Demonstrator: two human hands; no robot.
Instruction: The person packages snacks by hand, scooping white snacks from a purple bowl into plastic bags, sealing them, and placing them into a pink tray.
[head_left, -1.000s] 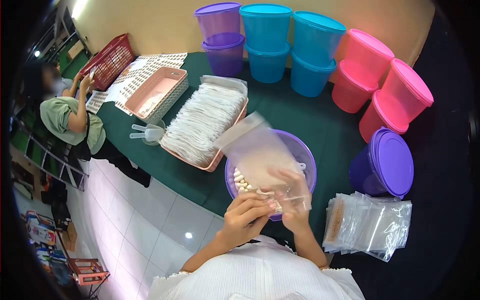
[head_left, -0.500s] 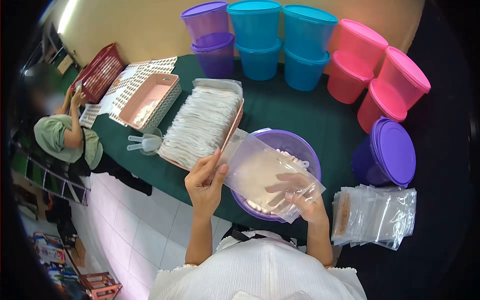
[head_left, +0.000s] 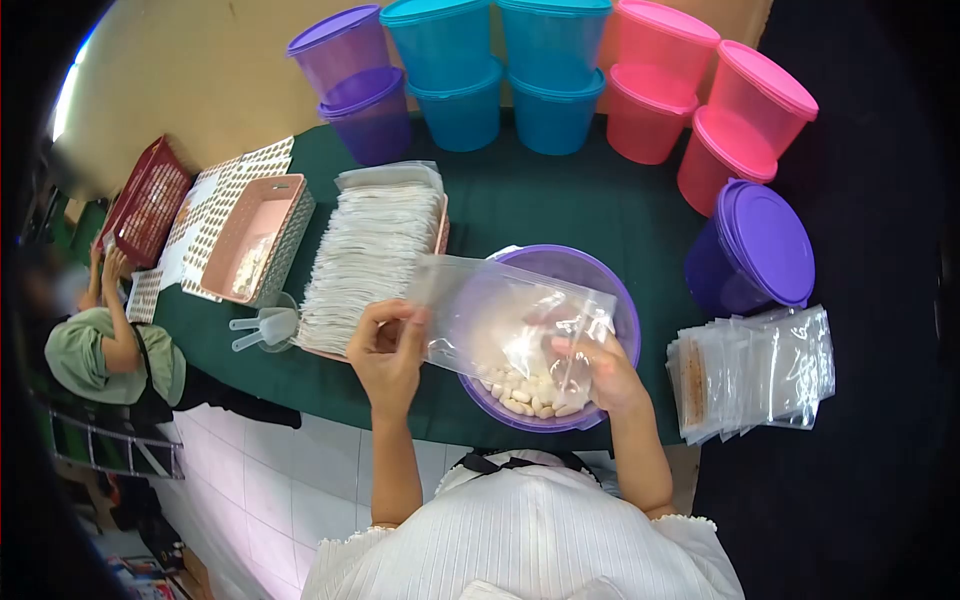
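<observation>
A clear plastic zip bag (head_left: 505, 318) is stretched sideways over the open purple bowl (head_left: 620, 310). My left hand (head_left: 388, 350) pinches the bag's left end. At the bag's right end my right hand (head_left: 597, 368) grips it, fingers partly seen through the plastic. Small pale pieces (head_left: 525, 390) lie in the bottom of the bowl under the bag. The bowl stands on the green table (head_left: 560, 210), close to its near edge.
A pink tray of stacked white packets (head_left: 370, 250) lies left of the bowl, with clear scoops (head_left: 262, 327) beside it. Empty zip bags (head_left: 755, 370) are piled at right by a lidded purple tub (head_left: 755, 250). Coloured tubs (head_left: 540, 70) line the back. Another person (head_left: 105, 345) sits at far left.
The bag has swung from tilted to level over the bowl. My left hand slid down to its left end; my right hand rose to its right end. The view has shifted.
</observation>
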